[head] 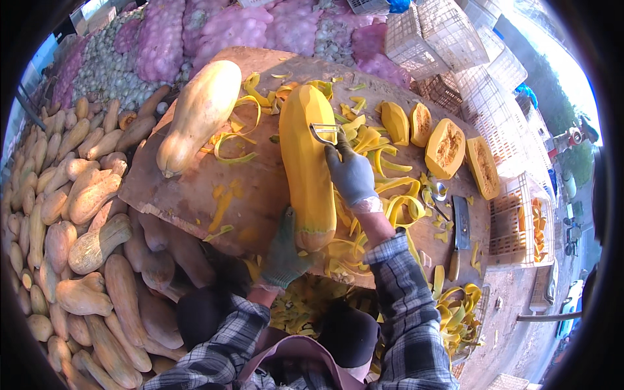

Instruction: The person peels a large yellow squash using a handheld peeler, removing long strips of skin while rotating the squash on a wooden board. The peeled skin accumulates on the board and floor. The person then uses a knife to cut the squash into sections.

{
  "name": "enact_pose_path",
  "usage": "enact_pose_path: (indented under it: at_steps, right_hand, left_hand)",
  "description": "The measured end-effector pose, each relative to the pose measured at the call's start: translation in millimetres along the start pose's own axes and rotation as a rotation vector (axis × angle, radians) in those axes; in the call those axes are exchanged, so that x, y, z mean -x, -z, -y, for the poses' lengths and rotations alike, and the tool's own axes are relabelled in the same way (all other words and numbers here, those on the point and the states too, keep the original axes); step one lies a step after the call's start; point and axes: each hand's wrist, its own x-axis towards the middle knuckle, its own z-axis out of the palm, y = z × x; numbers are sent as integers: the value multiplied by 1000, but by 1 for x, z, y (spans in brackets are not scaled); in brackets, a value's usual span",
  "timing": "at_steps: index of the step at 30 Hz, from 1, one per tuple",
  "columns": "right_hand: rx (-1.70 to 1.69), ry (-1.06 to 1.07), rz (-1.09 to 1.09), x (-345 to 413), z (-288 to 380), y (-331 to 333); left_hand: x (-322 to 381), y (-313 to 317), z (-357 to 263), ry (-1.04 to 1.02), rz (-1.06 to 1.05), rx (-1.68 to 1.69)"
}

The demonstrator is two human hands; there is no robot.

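Note:
A long squash (307, 170), mostly peeled to yellow flesh, lies on a wooden board (185, 204) before me. My right hand (352, 173), in a grey glove, grips a metal peeler (325, 132) whose blade is at the squash's upper right side. My left hand (285, 253), in a green glove, is at the squash's lower end with its thumb up along the left side; its palm side is hidden. An unpeeled squash (200, 117) rests on the board at the left. Curled peels (404, 200) lie right of the peeled squash.
Cut squash halves (444, 148), a cleaver (460, 224) and a metal spoon-like tool (438, 192) lie at the board's right. Unpeeled squashes (92, 195) are heaped at the left. Net sacks of onions (234, 34) stand beyond. Plastic crates (516, 224) line the right; peels fill the space below the board.

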Motion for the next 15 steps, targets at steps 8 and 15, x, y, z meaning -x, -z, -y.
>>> enact_pose_path:
  at_steps: [8, 15]
  right_hand:
    - [-24, 35, 418, 167, -22, 73]
    - [-495, -192, 323, 26, -28, 77]
  left_hand:
    - [7, -8, 9, -13, -43, 31]
    - [1, -2, 3, -50, -50, -79]
